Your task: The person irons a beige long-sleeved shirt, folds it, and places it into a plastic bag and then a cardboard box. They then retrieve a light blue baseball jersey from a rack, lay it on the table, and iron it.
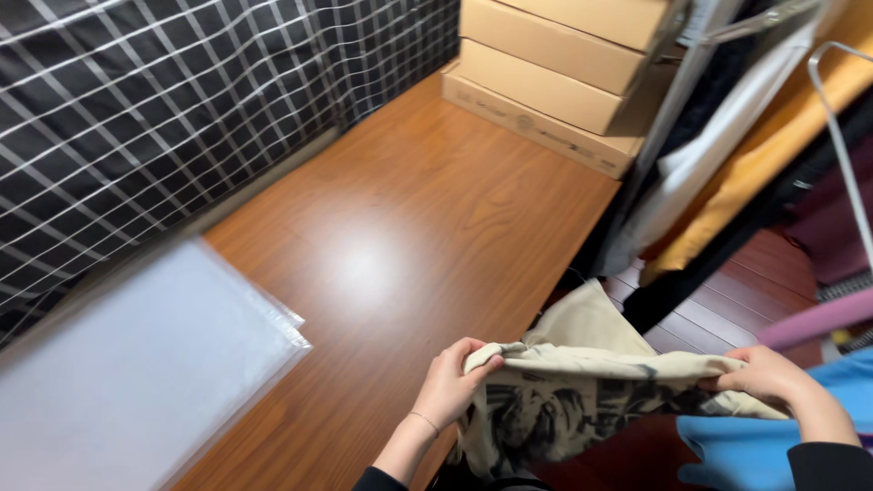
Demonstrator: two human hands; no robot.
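The left hand (452, 380) and right hand (764, 373) are each gripping an edge of the cream printed garment (582, 400), stretching it off the wooden table (409, 227) at 5 o'clock. The hanging portion is likely snagging on the table edge; a loosening grip risks dropping it.

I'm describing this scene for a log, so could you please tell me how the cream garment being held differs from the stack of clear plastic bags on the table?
The cream garment is opaque, crumpled cloth with a dark print; the clear plastic bags are translucent, smooth and unprinted. The garment hangs past the wooden table's edge, gripped by the left hand and right hand; the bags lie flat on the table, untouched. Both are pale and flexible.
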